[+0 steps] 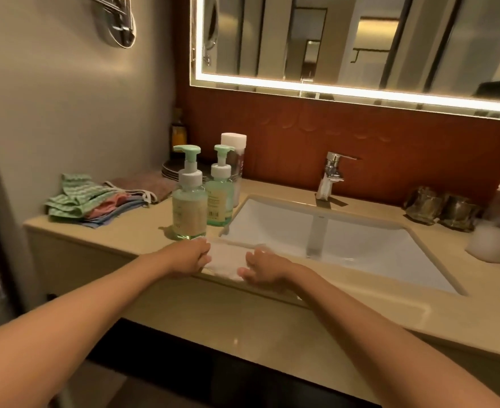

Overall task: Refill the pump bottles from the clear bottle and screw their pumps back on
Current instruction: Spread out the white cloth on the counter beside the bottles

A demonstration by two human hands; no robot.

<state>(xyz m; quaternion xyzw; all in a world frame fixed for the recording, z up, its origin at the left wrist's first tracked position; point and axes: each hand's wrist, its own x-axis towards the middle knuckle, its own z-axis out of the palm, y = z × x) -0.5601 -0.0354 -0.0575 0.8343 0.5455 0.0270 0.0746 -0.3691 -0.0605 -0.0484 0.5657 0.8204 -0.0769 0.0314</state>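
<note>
Two pump bottles stand upright on the counter left of the sink, each with a mint-green pump screwed on: the nearer one and a second one behind it. A tall clear bottle with a white cap stands just behind them. A white cloth lies on the counter's front edge at the sink's corner. My left hand grips the cloth's left side with curled fingers. My right hand rests at its right side, fingers loosely bent; whether it holds the cloth is unclear.
A white sink with a chrome tap fills the middle of the beige counter. Folded coloured cloths lie at the left. Two glass tumblers and a white cup stand at the right. A lit mirror hangs above.
</note>
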